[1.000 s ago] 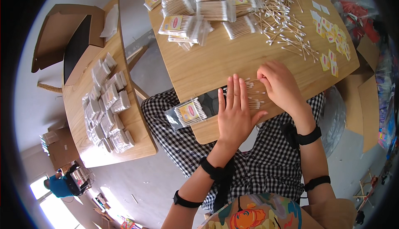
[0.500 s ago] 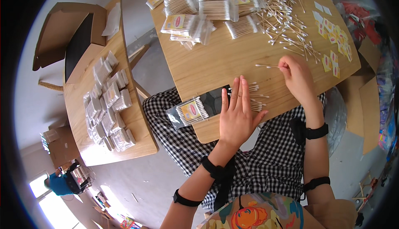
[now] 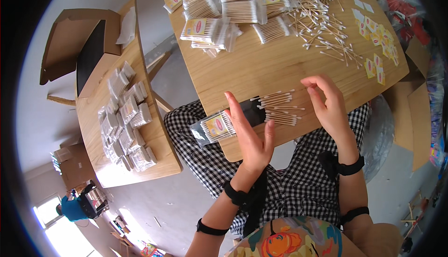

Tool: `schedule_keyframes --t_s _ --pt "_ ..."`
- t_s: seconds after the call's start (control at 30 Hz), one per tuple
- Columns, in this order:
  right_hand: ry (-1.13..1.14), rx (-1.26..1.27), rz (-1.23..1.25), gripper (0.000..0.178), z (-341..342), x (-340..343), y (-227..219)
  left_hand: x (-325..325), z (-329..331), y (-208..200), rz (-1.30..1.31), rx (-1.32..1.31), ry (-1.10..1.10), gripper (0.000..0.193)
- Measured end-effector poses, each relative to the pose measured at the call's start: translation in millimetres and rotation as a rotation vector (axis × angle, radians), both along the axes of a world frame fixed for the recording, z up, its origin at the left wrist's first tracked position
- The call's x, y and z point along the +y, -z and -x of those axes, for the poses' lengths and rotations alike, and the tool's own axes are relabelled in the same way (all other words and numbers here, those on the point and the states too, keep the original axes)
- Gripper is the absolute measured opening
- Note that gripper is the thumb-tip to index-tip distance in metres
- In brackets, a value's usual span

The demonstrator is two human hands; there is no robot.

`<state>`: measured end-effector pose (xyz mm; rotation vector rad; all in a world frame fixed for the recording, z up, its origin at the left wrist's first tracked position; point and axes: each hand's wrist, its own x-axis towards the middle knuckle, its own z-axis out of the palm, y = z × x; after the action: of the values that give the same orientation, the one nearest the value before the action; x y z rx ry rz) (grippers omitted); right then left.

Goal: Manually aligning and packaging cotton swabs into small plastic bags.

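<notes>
My left hand [image 3: 252, 141] is held edge-on beside the clear packet [image 3: 215, 127] of cotton swabs with a yellow card, its fingers stretched and thumb apart. It partly covers a dark flat pad [image 3: 254, 112] on the table. Right of that hand, a small row of loose cotton swabs [image 3: 282, 110] lies with the left ends on the pad and the right ends on the wood. My right hand [image 3: 330, 108] hovers to the right of these swabs, fingers bent, thumb and forefinger apart, with nothing visible between them.
Filled swab packets [image 3: 242, 10] are stacked at the table's far side, beside a heap of loose swabs [image 3: 317, 19]. Small yellow cards [image 3: 382, 40] lie at the right. On a second table [image 3: 163, 161] are more packets [image 3: 123, 117] and an open cardboard box [image 3: 100, 65]. Far left, a person [image 3: 72, 208] works.
My left hand has shifted left off the loose swabs and turned edge-on. My right hand has come nearer the row and no longer holds the single swab.
</notes>
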<state>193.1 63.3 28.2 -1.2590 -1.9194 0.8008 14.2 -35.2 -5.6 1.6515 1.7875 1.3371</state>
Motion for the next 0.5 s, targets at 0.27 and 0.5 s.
schedule_keyframes --t_s 0.27,0.5 --pt "0.047 -0.015 0.003 0.015 -10.1 -16.2 6.4 10.6 -32.0 -2.8 0.278 0.642 0.201 0.115" --pt "0.093 0.027 -0.014 0.016 -13.1 -13.5 7.5 51.8 -42.2 4.7 0.273 0.716 0.051 0.116"
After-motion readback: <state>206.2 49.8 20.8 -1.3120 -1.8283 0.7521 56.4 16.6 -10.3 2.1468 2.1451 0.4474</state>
